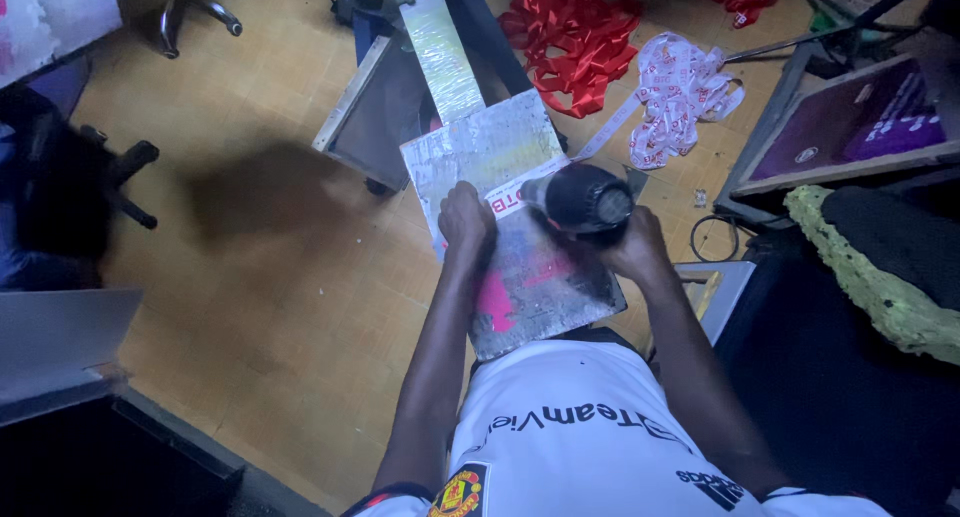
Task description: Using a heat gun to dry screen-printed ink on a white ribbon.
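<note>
- Right now your left hand [466, 220] is pressed down, fingers curled, on the white ribbon [520, 189] where it crosses the board [540, 287], pinning it flat.
- Your right hand [635, 249] is closed around the grip of the black heat gun [580, 199], whose barrel lies just beside your left knuckles and points at the ribbon's printed end.
- By the look of it, you are in the heating step: warming or drying the print on the pinned stretch.
- The ribbon runs off the board's far right edge to a loose white heap [680, 92] on the floor, next to a red heap [570, 37].
- The board is stained with pink patches and sits straight in front of you, with a narrow strip [442, 52] rising beyond it.
- The next move probably calls for keeping the ribbon taut and your fingers out of the hot air, since nozzle and knuckles are nearly touching.
- Whether the gun is running cannot be told.
</note>
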